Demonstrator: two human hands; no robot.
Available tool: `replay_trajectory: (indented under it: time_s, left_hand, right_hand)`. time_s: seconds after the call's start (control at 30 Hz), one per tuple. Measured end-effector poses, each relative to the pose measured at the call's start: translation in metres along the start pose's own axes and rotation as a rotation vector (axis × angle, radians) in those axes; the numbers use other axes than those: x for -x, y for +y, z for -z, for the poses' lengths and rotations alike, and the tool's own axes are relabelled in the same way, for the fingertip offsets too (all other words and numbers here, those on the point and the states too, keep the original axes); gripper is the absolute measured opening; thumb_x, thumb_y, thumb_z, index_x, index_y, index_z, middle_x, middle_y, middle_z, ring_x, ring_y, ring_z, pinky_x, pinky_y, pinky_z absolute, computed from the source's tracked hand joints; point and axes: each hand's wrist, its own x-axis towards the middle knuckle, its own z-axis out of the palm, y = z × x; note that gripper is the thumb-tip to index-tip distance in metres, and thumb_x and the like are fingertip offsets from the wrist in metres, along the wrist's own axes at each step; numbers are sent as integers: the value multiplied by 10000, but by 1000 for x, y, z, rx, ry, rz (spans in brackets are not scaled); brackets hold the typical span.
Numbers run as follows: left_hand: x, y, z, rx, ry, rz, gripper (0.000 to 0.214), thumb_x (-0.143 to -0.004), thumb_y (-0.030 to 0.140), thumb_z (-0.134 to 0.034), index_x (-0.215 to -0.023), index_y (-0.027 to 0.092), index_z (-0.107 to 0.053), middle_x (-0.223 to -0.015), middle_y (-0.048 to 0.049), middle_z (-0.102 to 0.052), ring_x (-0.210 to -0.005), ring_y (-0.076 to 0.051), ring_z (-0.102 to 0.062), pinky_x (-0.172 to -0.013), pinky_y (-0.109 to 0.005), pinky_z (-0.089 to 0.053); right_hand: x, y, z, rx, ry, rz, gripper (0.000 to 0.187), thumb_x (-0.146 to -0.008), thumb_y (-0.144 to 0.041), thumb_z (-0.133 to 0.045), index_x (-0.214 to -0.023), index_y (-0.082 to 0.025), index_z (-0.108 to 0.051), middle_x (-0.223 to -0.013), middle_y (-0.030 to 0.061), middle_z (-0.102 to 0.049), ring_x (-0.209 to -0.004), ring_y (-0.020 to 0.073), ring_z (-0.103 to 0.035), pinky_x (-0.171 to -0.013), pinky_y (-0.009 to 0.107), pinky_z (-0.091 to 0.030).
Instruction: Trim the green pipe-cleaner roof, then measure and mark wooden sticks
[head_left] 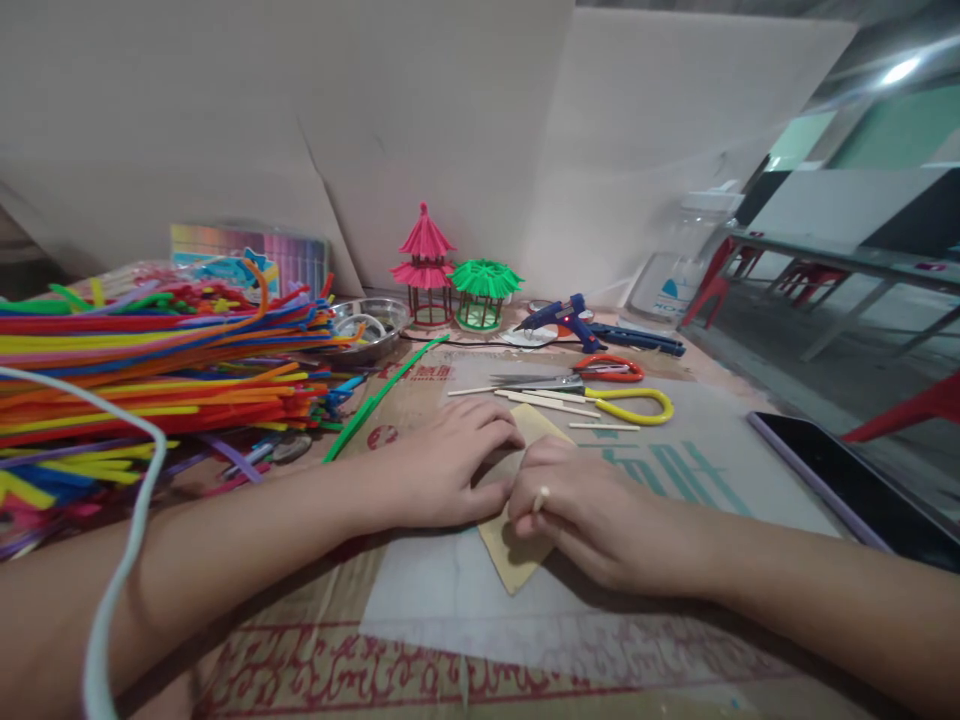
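A yellowish, stiff-looking sheet (511, 572), perhaps sandpaper or card, lies at an angle under both hands. My left hand (457, 460) rests over its left side, fingers stretched out and thumb apart, pressing on it. Closed into a loose fist on the sheet's right side, my right hand (592, 510) grips a thin wooden stick (541, 498); only its pale end pokes out between the fingers. Several more wooden sticks (551, 405) lie just beyond the hands, beside scissors (637, 407) with yellow and red handles.
Piled colourful pipe cleaners (150, 350) fill the left, with a white cable (139, 530) in front. Behind stand a pink pagoda (425, 270), a green-roofed pavilion (486, 285), a metal bowl (382, 325) and a blue glue gun (562, 318). A phone (847, 490) lies right.
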Motion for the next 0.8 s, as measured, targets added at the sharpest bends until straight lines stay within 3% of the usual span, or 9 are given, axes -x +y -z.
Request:
replay_trajectory:
  time_s: [0.2,0.37,0.53,0.7,0.8]
  left_hand:
    - [1,-1,0,-1,14,-7,230,-882,311,-603,-1081,195,-597,-1217,-114,-589,-1201,-286,-524,-1073,-475,-431]
    - [1,-1,0,11,4,8,320,-884,355,-618,-1151,182,-589,-1235,-124,-577,-1224,-292,-511,-1083,-477,-425]
    - [0,1,1,0,4,17,228,-866,288,-610,-1067,181,-601,-1197,-118,-586,-1194,-290,-524,-1069,-476,-434]
    - [1,0,0,19,6,21,303,-875,316,-620,-1144,179,-590,-1223,-117,-579,-1226,-286,-503,-1086,-464,-423]
    - [1,0,0,7,-4,24,277,-866,298,-623,-1112,175,-591,-1223,-119,-574,-1230,-288,-495,-1097,-471,-411]
  right_hand:
    - [2,13,-2,166,97,-100,226,-955,-148,-452,-789,-166,-604,-778,82,-639,-760,209,-548,-699,330,-423]
    - [3,11,-3,55,42,32,199,-951,-139,-478,-827,-167,-632,-799,65,-641,-789,190,-556,-742,315,-431]
    - [1,16,-1,189,127,-107,244,-964,-163,-453,-778,-165,-610,-768,76,-633,-747,202,-549,-708,330,-421]
    - [2,9,-1,48,45,15,249,-982,-186,-445,-824,-159,-636,-798,69,-646,-791,191,-558,-761,321,-442]
    - [1,13,0,170,57,-48,281,-976,-172,-436,-778,-148,-635,-765,91,-641,-768,215,-545,-728,344,-428]
